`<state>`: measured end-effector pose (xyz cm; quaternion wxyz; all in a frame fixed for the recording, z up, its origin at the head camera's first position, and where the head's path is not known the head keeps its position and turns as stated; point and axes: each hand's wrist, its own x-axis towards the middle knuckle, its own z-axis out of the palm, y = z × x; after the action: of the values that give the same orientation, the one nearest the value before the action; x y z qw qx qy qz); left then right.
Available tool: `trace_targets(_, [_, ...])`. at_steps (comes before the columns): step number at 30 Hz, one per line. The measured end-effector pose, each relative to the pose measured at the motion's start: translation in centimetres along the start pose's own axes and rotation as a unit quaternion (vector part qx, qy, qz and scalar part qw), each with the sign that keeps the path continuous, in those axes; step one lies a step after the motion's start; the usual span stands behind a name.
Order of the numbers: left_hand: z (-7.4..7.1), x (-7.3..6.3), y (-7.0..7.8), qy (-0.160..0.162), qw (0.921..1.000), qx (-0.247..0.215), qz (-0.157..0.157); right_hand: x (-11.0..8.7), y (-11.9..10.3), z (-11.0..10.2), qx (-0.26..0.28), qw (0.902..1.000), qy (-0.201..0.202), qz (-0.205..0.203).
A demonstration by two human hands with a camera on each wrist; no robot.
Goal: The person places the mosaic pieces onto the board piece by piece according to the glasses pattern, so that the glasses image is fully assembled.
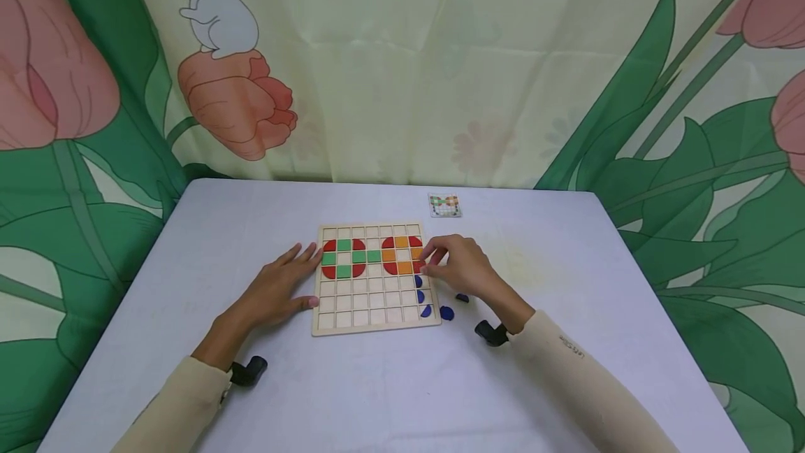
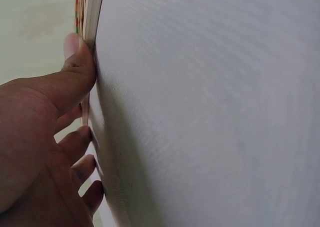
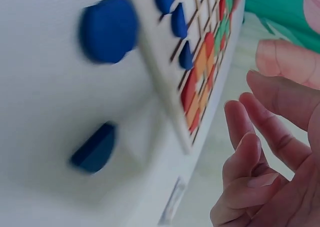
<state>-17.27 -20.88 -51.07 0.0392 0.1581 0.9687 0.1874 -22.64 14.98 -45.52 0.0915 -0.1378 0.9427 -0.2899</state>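
A light wooden grid board (image 1: 352,303) lies on the table, its upper rows bearing red, green and orange pieces. Down its right side sit three blue pieces (image 1: 421,296). My left hand (image 1: 279,289) lies by the board's left edge, fingers extended and fingertips and thumb touching that edge. Over the right edge, near the red and orange pieces, hovers my right hand (image 1: 464,268); the right wrist view shows its fingers apart with nothing between them. Beside the board, below that hand, are a round blue piece (image 3: 109,31) and a half-round blue piece (image 3: 96,149).
Behind the board lies a small card (image 1: 445,205) printed with a coloured grid pattern. White cloth (image 1: 390,390) covers the table. A curtain (image 1: 390,89) with printed flowers and a white animal hangs along the back.
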Motion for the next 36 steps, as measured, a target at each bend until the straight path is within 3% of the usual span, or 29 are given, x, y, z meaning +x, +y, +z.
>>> trace_targets(5, [-0.1, 0.0, 0.1, -0.003, 1.0000, 0.005, 0.001, -1.1, 1.9, -0.4, 0.006, 0.9994, -0.010, 0.034])
trace_targets(18, [-0.2, 0.0, -0.1, -0.005, 1.0000, 0.004, 0.001, -3.3, 5.9, -0.4, -0.006, 0.9975, -0.016, 0.069])
trace_targets(30, [-0.3, 0.0, 0.0, -0.005, 1.0000, 0.004, 0.002, -3.6, 7.0, 0.0, -0.016, 0.9976, -0.025, 0.062])
trace_targets(36, [0.0, 0.1, -0.1, -0.006, 1.0000, 0.006, -0.002, -3.4, 7.2, 0.7, 0.009, 0.9995, -0.026, 0.016])
